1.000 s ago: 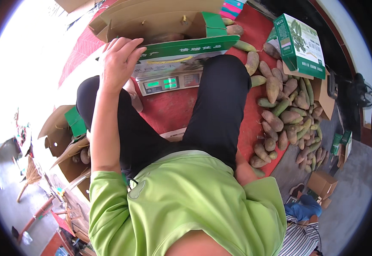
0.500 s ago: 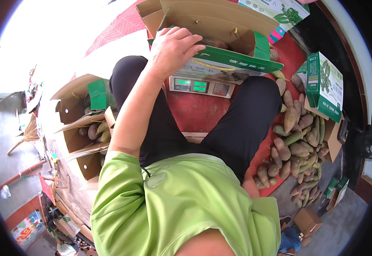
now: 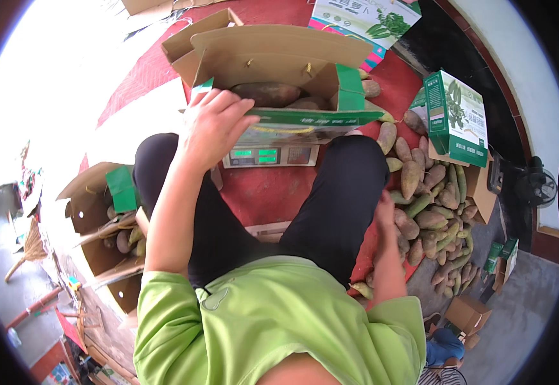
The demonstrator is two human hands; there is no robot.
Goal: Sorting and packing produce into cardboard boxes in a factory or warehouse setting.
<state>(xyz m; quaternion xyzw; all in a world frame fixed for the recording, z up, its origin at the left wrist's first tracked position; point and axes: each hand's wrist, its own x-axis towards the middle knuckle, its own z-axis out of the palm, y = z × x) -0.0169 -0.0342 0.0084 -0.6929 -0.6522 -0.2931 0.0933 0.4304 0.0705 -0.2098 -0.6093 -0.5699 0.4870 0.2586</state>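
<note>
An open cardboard carton [image 3: 273, 51], green and white outside, stands on a digital scale [image 3: 271, 156] with a lit green display, in front of my knees. Inside it lie a few long brownish-red root vegetables that look like radishes [image 3: 266, 94]. My left hand [image 3: 212, 125] has its fingers curled over the carton's near left edge. Low beside my right knee is my right hand [image 3: 385, 215], at the near edge of a heap of pinkish and green radishes [image 3: 430, 221]. Its fingers are blurred and partly hidden, so I cannot see what it touches.
Open cartons [image 3: 109, 244] with more radishes stand at my left. A green-and-white box [image 3: 462, 119] sits behind the heap at the right, and a printed box [image 3: 366, 19] lies at the far side. Red matting [image 3: 247, 199] covers the floor around the scale. A fan [image 3: 536, 181] stands far right.
My right hand and forearm have come into sight beside my right knee, by the radish heap. My left hand stays on the carton's edge. The view has shifted, showing more inside the carton.
</note>
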